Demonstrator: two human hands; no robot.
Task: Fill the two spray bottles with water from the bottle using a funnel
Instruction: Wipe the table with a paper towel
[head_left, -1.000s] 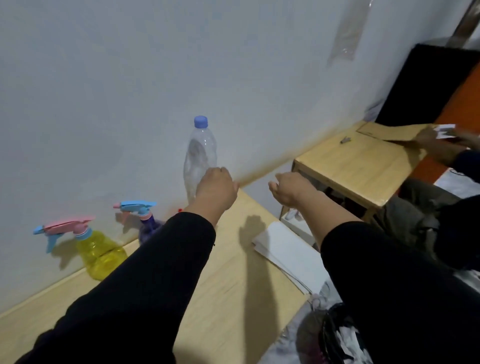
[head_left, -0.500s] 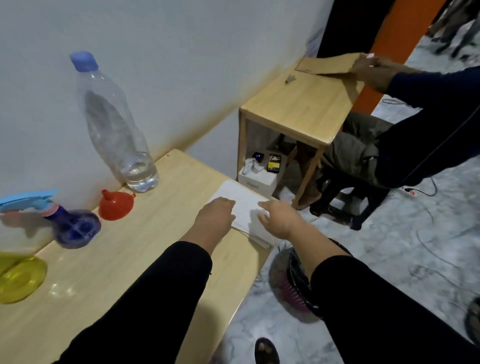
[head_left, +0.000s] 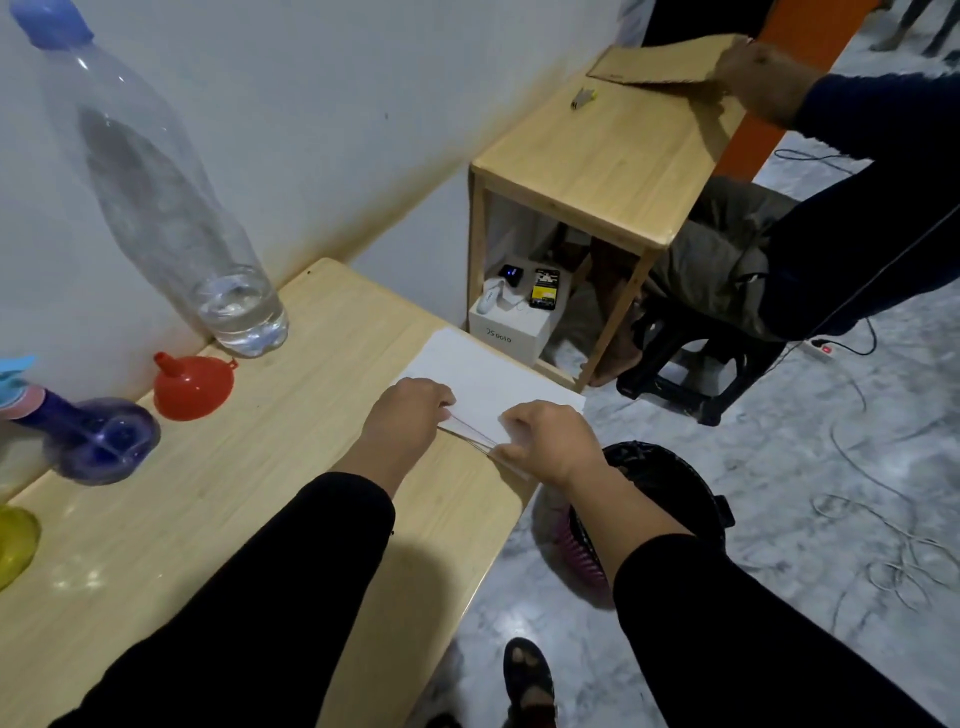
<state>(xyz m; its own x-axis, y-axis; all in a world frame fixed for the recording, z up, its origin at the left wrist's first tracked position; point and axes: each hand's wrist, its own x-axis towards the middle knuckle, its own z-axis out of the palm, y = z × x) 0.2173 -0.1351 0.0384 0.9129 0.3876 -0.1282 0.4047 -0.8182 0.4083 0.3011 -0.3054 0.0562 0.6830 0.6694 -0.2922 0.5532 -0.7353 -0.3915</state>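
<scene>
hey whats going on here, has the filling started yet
Not yet. Both hands are on a stack of white paper at the table's far right corner: the left hand presses its near edge, the right hand has a grip on the corner hanging over the edge. The water bottle, capped and nearly empty, stands by the wall with the red funnel lying beside it. The purple spray bottle and yellow spray bottle sit untouched at the left.

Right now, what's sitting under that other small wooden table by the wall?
Under the small wooden table sits a white box with a lit phone, a small dark gadget and something white on top. Behind it, the space is dark, hiding whatever lies further back.
</scene>
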